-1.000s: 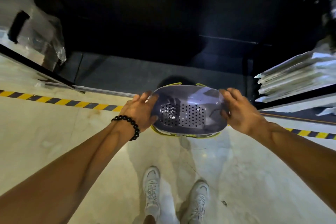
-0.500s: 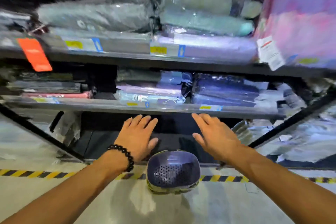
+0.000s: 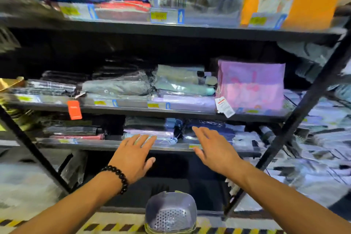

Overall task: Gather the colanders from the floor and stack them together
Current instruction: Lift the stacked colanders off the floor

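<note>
A stack of colanders [image 3: 170, 213] rests on the floor at the bottom centre, a purple perforated one on top and yellow-green rims showing beneath it. My left hand [image 3: 133, 156], with a black bead bracelet at the wrist, hovers well above and left of the stack, fingers spread and holding nothing. My right hand [image 3: 213, 150] hovers above and right of it, fingers also spread and holding nothing. Neither hand touches the colanders.
A dark metal shelving unit [image 3: 171, 32] fills the view ahead, packed with wrapped textiles and price tags. A purple package [image 3: 250, 85] stands on the middle shelf. A slanted black strut [image 3: 296, 119] crosses at right. Yellow-black hazard tape [image 3: 114, 227] runs along the floor beside the stack.
Both hands let go of the colander stack, which now sits on the floor by the tape. The hands rose with fingers spread as the view tilted up to the shelves.
</note>
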